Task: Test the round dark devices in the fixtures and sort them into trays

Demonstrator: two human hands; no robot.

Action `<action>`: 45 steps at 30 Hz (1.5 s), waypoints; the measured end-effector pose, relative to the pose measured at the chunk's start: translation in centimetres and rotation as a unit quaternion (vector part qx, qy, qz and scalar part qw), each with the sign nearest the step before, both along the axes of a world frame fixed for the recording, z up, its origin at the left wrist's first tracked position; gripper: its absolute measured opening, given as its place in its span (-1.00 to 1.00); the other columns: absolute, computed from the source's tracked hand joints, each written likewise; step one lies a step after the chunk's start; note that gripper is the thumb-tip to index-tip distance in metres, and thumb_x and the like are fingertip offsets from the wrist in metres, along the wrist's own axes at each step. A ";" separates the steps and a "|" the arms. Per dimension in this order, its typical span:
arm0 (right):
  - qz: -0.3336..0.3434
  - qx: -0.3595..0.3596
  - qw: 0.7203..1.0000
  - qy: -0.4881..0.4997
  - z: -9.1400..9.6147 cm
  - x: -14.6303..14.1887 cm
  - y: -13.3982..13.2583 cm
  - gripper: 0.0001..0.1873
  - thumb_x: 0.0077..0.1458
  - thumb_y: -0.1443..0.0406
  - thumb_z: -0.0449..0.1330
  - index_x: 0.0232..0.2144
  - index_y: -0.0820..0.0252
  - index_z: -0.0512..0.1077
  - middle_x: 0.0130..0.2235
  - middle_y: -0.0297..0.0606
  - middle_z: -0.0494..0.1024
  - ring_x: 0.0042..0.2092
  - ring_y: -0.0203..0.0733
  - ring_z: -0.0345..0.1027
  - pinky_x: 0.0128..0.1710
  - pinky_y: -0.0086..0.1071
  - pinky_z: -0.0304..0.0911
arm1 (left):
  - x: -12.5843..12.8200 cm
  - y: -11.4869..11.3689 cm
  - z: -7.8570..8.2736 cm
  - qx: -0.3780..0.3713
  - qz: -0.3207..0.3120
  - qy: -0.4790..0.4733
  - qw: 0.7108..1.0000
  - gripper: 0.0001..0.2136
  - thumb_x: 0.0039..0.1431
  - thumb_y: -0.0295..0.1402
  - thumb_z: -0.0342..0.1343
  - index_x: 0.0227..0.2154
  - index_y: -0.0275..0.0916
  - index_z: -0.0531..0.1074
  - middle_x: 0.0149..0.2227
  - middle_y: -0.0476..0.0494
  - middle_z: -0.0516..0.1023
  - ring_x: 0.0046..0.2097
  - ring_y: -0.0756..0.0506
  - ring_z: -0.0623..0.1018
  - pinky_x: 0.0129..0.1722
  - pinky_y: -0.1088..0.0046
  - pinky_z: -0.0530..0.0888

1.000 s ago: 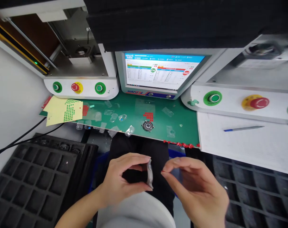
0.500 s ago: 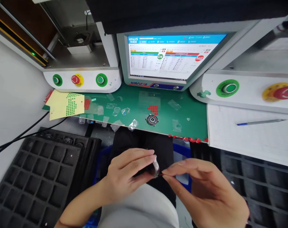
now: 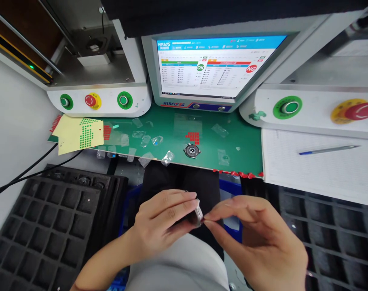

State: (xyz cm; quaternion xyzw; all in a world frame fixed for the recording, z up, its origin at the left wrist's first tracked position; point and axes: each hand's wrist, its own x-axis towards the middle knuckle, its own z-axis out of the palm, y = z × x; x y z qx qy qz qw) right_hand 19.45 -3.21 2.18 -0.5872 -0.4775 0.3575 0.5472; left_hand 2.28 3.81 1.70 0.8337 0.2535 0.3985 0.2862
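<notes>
My left hand (image 3: 159,218) is closed around a silver watch case (image 3: 199,213), held on edge above my lap. Most of the case is hidden behind my fingers. Thumb and forefinger of my right hand (image 3: 256,238) pinch together at the lower right edge of the case. A tiny bit of red shows at those fingertips and looks like a small red sticker. Beyond both hands, a round black watch back (image 3: 191,150) with a sensor window lies on the green mat (image 3: 211,133). Just behind it is a patch of red stickers (image 3: 193,137).
Clear film scraps (image 3: 146,140) litter the mat. A yellow sheet of green dots (image 3: 87,135) lies left. Black trays (image 3: 47,206) stand at lower left, others (image 3: 329,230) at right. A pen (image 3: 329,150) rests on paper. The monitor (image 3: 208,68) shows OK and NG.
My right fingertips have come closer, up against the edge of the watch case, which has turned slightly. The whole view has shifted a little.
</notes>
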 end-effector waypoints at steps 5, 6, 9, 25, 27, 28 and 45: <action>0.015 -0.044 0.995 0.091 -0.1 0.3 0.7 -0.65 0.01 0.45 0.36 -0.22 0.04 0.37 -0.46 -0.50 0.57 -0.42 -0.37 0.47 -0.29 -0.53 0.38 | -0.1 0.1 -0.4 -0.002 -0.007 -0.004 1.000 -0.76 0.22 -0.52 0.22 -0.05 -0.44 0.49 -0.10 -0.30 0.63 -0.01 -0.08 0.59 0.02 0.44 0.59; 0.029 -0.060 0.990 0.127 -0.2 0.4 0.8 -0.65 0.01 0.44 0.37 -0.21 0.03 0.37 -0.46 -0.51 0.57 -0.43 -0.38 0.46 -0.30 -0.53 0.38 | -0.1 0.1 -0.5 -0.002 -0.007 -0.007 1.000 -0.75 0.21 -0.53 0.23 -0.05 -0.43 0.49 -0.10 -0.30 0.63 -0.01 -0.08 0.59 0.01 0.43 0.59; 0.080 -0.117 0.956 0.256 -1.0 0.7 1.5 -0.60 -0.04 0.43 0.42 -0.20 0.01 0.38 -0.47 -0.50 0.53 -0.45 -0.41 0.41 -0.38 -0.56 0.35 | -0.2 0.3 -0.7 -0.002 -0.013 -0.017 1.000 -0.72 0.19 -0.52 0.25 -0.03 -0.42 0.50 -0.11 -0.30 0.63 -0.03 -0.09 0.60 -0.01 0.42 0.60; 0.138 -0.177 0.800 0.557 -2.4 -3.8 2.2 -0.29 -0.37 0.08 0.58 -0.18 -0.01 0.34 0.00 -0.27 0.45 -0.03 -0.14 0.40 -0.08 -0.28 0.33 | -0.3 0.4 -1.5 -0.362 -0.113 -0.205 0.902 -0.40 -0.18 -0.35 0.51 0.02 -0.02 0.55 -0.16 -0.21 0.68 -0.25 -0.13 0.67 -0.14 0.34 0.63; 0.116 -0.167 0.815 0.542 -2.2 -4.0 2.3 -0.35 -0.31 0.06 0.55 -0.20 0.00 0.35 -0.04 -0.29 0.46 -0.06 -0.14 0.41 -0.09 -0.28 0.34 | -0.1 0.5 -1.6 -0.426 -0.114 -0.228 0.868 -0.47 -0.15 -0.32 0.50 -0.02 -0.03 0.58 -0.16 -0.22 0.68 -0.25 -0.14 0.67 -0.18 0.35 0.64; 0.110 -0.164 0.821 0.536 -2.1 -3.9 2.3 -0.38 -0.27 0.02 0.52 -0.19 0.00 0.36 -0.04 -0.27 0.46 -0.06 -0.12 0.42 -0.13 -0.29 0.36 | 0.0 0.5 -1.5 -0.464 -0.117 -0.236 0.846 -0.51 -0.11 -0.29 0.48 -0.04 -0.04 0.59 -0.15 -0.22 0.67 -0.25 -0.14 0.67 -0.24 0.38 0.65; 0.000 -0.057 0.911 0.409 -2.5 -3.1 1.5 -0.82 0.11 0.14 0.31 -0.25 0.03 0.53 -0.16 -0.25 0.60 -0.06 -0.14 0.51 0.01 -0.29 0.40 | 1.4 -2.0 -1.0 -0.641 0.000 -0.269 0.719 -0.65 0.19 -0.08 0.23 -0.41 -0.33 0.43 -0.50 -0.05 0.49 -0.57 0.09 0.43 -0.59 0.67 0.39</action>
